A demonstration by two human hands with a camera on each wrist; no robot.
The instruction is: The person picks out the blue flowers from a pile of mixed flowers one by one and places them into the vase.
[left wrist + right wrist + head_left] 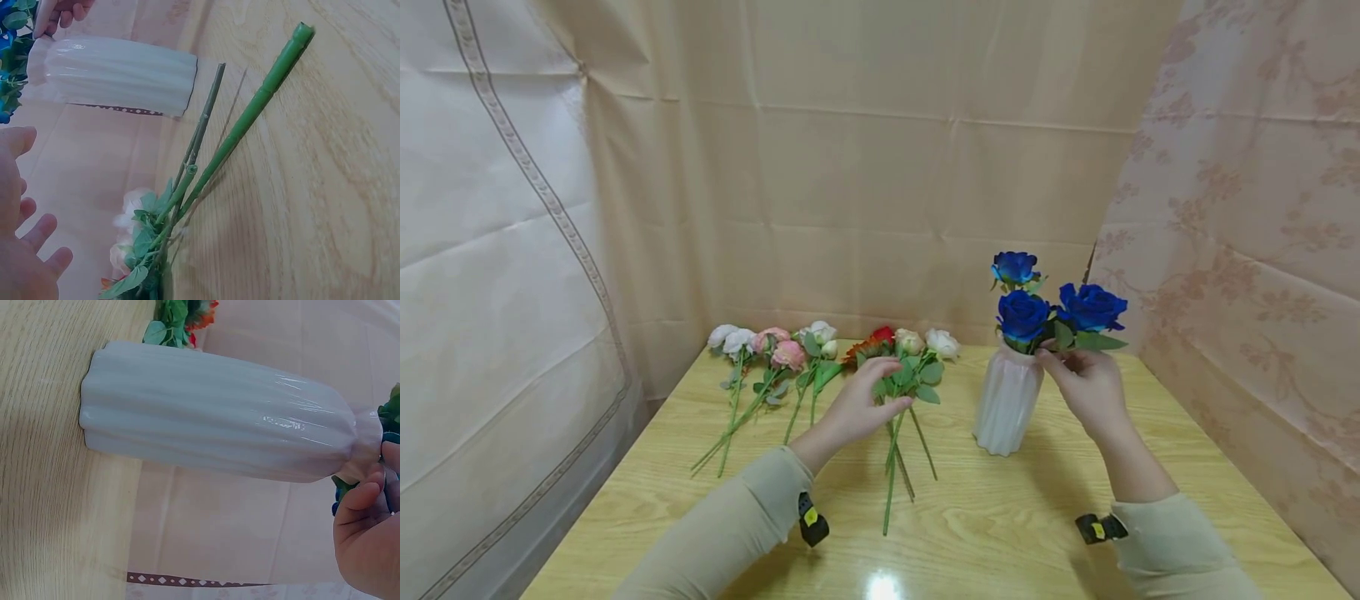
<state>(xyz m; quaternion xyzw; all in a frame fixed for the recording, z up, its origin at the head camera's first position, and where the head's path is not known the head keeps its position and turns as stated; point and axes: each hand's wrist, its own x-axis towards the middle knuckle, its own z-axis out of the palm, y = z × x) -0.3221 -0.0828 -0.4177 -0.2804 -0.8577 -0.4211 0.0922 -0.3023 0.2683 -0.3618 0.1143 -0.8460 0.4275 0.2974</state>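
Observation:
My right hand [1086, 392] is at the mouth of a white fluted vase [1006, 404], thumb and fingers pinching its rim. The vase stands upright on the table with several blue roses [1024, 317] in it. One blue rose [1092, 307] leans out right over that hand, its leaves partly covering the fingers. My left hand [859, 402] hovers with spread fingers above a bunch of artificial flowers, nearest their green leaves [928, 393]. This bunch has a white rose [942, 342], a cream rose [909, 341] and an orange-red flower [871, 345]; its green stems [250, 122] point toward me.
Further left on the wooden table [992, 533] lie pink flowers [788, 355], white flowers [739, 342] and another white bloom [820, 332] with green stems. Beige cloth [850, 183] hangs behind the table, and a floral cloth [1247, 250] borders the right side.

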